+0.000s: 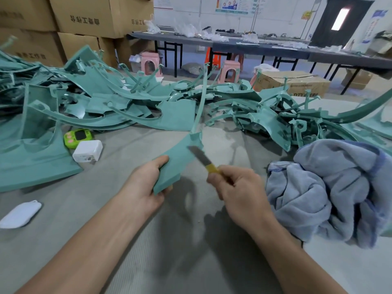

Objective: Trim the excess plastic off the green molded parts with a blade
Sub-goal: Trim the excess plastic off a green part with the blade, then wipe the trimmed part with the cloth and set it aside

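Left hand (146, 179) grips a green part (176, 164); right hand (235, 187) pinches the blade (200, 157), apparently mid-trim; the heap of parts (118, 102) awaits.

Views: one, worn on the person's head.
Position: above and behind the grip, looking out over both forearms.
Facing: forward and down; the left hand (146, 183) gripping a green part (176, 164) and the right hand (237, 187) gripping a blade (198, 155) sit just below centre.
Nearness: close, at arm's reach.
Beyond the grip: heap of green parts (127, 107), then long tables (275, 52) far back.
Right of the grip: blue towel (328, 187).
Below the grip: grey work surface (191, 251).
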